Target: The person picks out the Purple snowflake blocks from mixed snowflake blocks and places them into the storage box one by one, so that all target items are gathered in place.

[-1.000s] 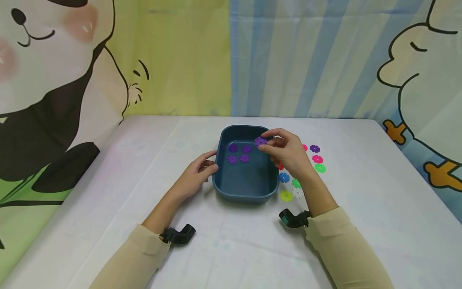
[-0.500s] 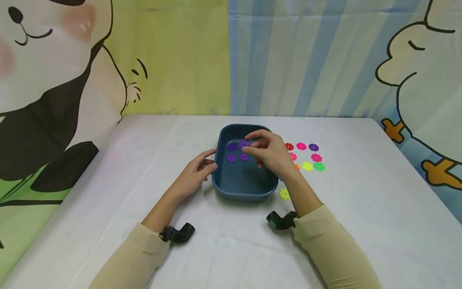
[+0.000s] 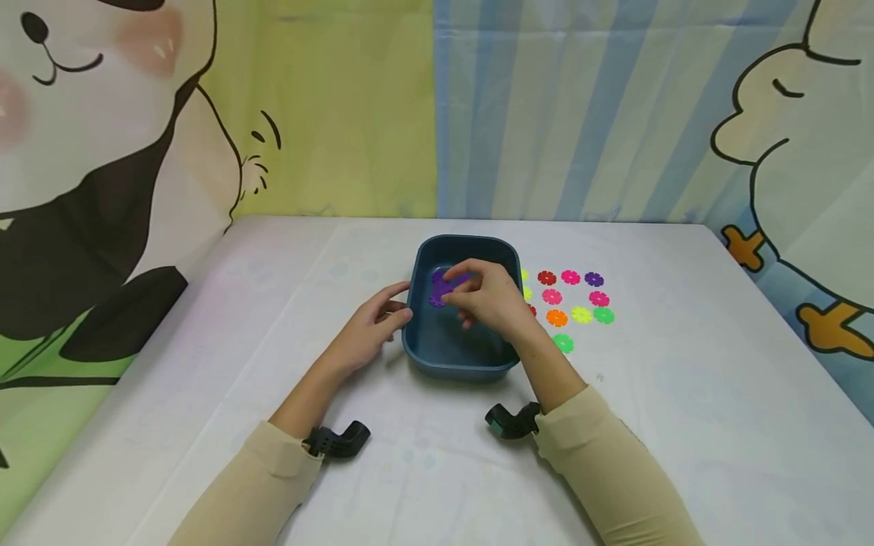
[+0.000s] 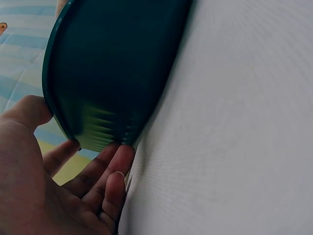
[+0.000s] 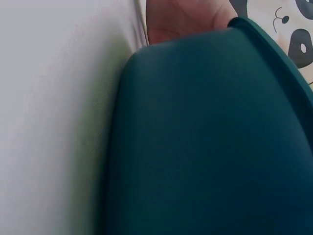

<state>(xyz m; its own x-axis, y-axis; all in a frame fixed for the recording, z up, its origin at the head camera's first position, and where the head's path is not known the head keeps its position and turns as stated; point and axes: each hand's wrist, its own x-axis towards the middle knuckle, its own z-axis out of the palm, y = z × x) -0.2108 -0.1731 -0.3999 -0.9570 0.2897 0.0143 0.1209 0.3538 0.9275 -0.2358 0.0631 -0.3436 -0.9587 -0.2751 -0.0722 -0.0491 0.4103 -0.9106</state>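
Observation:
A dark blue-green rectangular tray [image 3: 471, 345] stands on the white table, and its bare outer wall fills much of both wrist views. My left hand [image 3: 365, 330] rests against its left side, fingertips [image 4: 124, 154] on the outer wall and thumb at the rim. Reaching in over the right side, my right hand [image 3: 493, 299] pinches a purple flower-shaped disc [image 3: 445, 287] between thumb and index finger, above several like it lying in the tray. Those discs are partly hidden by the fingers. The right hand is out of its own wrist view, where the left palm [image 5: 188, 19] shows.
Several flower-shaped discs lie on the table right of the tray, among them an orange disc [image 3: 556, 318], a green disc [image 3: 563, 343], a red disc [image 3: 547, 277] and a purple disc [image 3: 594, 279]. A cartoon-printed curtain [image 3: 573, 114] hangs behind the table.
My right hand has moved left and slightly down over the tray with the purple disc, uncovering more loose discs on the right. My left hand has stayed at the tray's side.

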